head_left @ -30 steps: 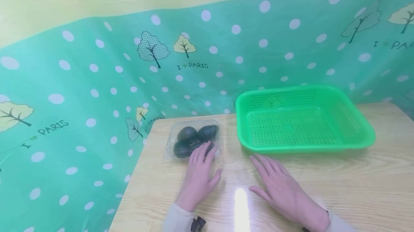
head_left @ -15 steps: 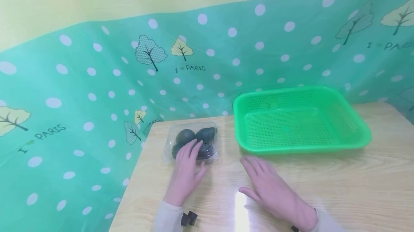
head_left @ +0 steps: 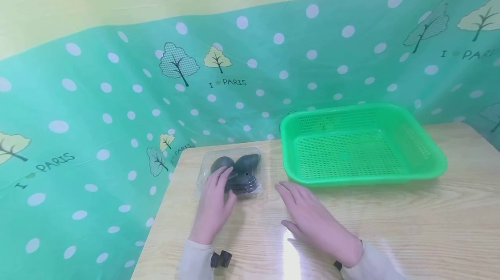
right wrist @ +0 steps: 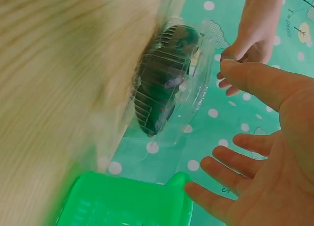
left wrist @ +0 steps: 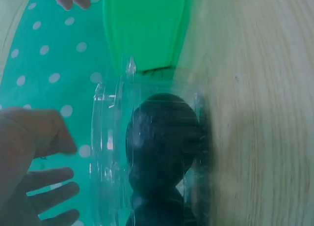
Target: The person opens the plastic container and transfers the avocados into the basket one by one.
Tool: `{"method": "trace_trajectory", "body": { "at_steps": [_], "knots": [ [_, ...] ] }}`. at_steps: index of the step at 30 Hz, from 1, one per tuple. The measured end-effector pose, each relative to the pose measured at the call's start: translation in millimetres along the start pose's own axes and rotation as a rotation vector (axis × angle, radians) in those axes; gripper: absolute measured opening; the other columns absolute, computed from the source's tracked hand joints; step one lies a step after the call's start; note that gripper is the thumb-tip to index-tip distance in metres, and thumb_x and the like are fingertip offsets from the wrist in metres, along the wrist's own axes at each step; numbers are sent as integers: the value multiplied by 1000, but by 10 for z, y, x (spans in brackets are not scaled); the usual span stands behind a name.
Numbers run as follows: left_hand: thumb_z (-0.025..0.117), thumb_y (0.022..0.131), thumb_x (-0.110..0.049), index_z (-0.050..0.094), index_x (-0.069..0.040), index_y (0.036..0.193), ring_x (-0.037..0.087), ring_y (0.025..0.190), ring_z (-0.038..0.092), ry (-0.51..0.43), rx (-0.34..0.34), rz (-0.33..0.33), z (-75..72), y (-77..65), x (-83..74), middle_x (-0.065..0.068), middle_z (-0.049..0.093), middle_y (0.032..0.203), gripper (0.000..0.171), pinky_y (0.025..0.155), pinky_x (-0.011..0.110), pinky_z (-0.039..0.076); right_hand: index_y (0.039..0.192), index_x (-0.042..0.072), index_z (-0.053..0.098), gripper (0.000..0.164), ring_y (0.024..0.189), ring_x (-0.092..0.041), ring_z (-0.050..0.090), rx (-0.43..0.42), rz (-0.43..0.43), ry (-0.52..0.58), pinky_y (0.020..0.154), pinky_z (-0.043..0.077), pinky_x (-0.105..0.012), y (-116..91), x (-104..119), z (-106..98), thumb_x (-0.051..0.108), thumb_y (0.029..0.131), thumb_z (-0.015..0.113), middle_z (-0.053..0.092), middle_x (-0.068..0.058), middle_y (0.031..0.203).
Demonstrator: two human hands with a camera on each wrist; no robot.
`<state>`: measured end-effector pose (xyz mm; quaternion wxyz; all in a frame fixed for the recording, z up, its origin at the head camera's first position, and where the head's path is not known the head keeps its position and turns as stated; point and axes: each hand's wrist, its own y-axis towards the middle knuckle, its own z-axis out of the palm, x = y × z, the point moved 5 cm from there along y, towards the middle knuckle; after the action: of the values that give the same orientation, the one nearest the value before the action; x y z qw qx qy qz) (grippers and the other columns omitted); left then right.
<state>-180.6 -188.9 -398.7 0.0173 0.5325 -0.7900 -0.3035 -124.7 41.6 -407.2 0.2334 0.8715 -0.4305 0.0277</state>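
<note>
On the left of the table stands a clear plastic clamshell box [head_left: 235,152] that looks closed. Inside it are several dark, smooth, rounded fruits [head_left: 248,165] that look like avocados. My left hand [head_left: 211,210] hovers over the box's near left side, fingers loosely extended. A gap shows between that hand [left wrist: 29,162] and the box in the left wrist view. My right hand [head_left: 312,221] hangs above the table, to the right of the box and just in front of the basket. Its fingers [right wrist: 235,167] are spread and hold nothing.
A green plastic basket [head_left: 363,181] with a perforated floor stands at the back right, with nothing in it. Behind the wooden table [head_left: 422,228] hangs a green dotted cloth [head_left: 117,149] with printed trees.
My left hand has moved left across the box, uncovering more of the fruits. The right hand has shifted left, towards the box. The box and basket stay in place on the table.
</note>
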Motion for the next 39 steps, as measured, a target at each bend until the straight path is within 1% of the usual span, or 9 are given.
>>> {"method": "trace_trajectory", "body": {
  "at_steps": [3, 5, 8, 14, 22, 27, 30, 32, 39],
  "knots": [
    [71, 79, 2, 51, -6, 141, 34, 132, 48, -25, -2, -34, -34, 11, 54, 15, 49, 144, 65, 111, 51, 42, 147, -2, 38, 84, 136, -36, 43, -7, -12, 22, 115, 37, -50, 71, 24, 3, 27, 80, 80, 45, -19, 147],
    [70, 80, 1, 51, -8, 142, 33, 132, 48, -40, 0, -55, -48, 18, 91, 14, 49, 145, 65, 111, 50, 41, 147, -2, 38, 84, 136, -35, 43, -7, -17, 25, 115, 37, -50, 110, 38, 7, 27, 80, 80, 45, -19, 147],
    [70, 84, -2, 50, -10, 143, 32, 133, 47, -54, 6, -65, -46, 28, 144, 13, 48, 146, 63, 112, 50, 40, 147, 0, 38, 84, 137, -35, 42, -2, -25, 13, 116, 36, -49, 157, 55, 18, 27, 80, 80, 44, -19, 147],
    [69, 86, -3, 49, -11, 143, 33, 135, 44, -66, 26, -56, -44, 48, 222, 15, 46, 147, 61, 113, 51, 39, 147, 2, 39, 80, 138, -32, 41, -5, -45, -8, 118, 33, -46, 246, 84, 41, 26, 82, 78, 42, -16, 149],
    [66, 86, -1, 48, -10, 144, 30, 138, 43, -60, 86, -75, -74, 54, 330, 12, 46, 148, 62, 115, 48, 38, 150, 2, 36, 80, 138, -31, 42, -23, -88, 5, 118, 33, -44, 395, 98, 72, 23, 84, 77, 44, -17, 148],
    [68, 83, 1, 51, -7, 141, 33, 134, 46, -55, 79, -55, -92, 49, 398, 15, 50, 144, 61, 112, 51, 40, 147, 1, 39, 77, 136, -30, 43, -37, -115, -20, 117, 35, -42, 503, 77, 113, 20, 83, 78, 47, -16, 145],
    [69, 82, 1, 53, -6, 139, 34, 131, 48, -48, 78, -47, -97, 36, 430, 15, 53, 141, 59, 111, 52, 41, 145, 1, 41, 76, 135, -29, 44, -28, -109, -36, 117, 36, -42, 548, 73, 139, 19, 82, 78, 48, -16, 145],
    [69, 83, 0, 55, -6, 137, 32, 130, 49, -44, 89, -55, -102, 19, 458, 15, 55, 139, 57, 111, 51, 41, 145, 0, 41, 75, 136, -30, 44, -21, -106, -35, 116, 37, -42, 582, 80, 149, 18, 82, 78, 48, -16, 146],
    [71, 82, -4, 54, -8, 138, 32, 133, 46, -37, 137, -92, -144, -55, 564, 12, 54, 141, 59, 114, 53, 37, 143, -1, 45, 58, 137, -30, 45, -11, -93, -50, 116, 38, -42, 750, 125, 183, 13, 90, 64, 48, -16, 147]
  ]
}}
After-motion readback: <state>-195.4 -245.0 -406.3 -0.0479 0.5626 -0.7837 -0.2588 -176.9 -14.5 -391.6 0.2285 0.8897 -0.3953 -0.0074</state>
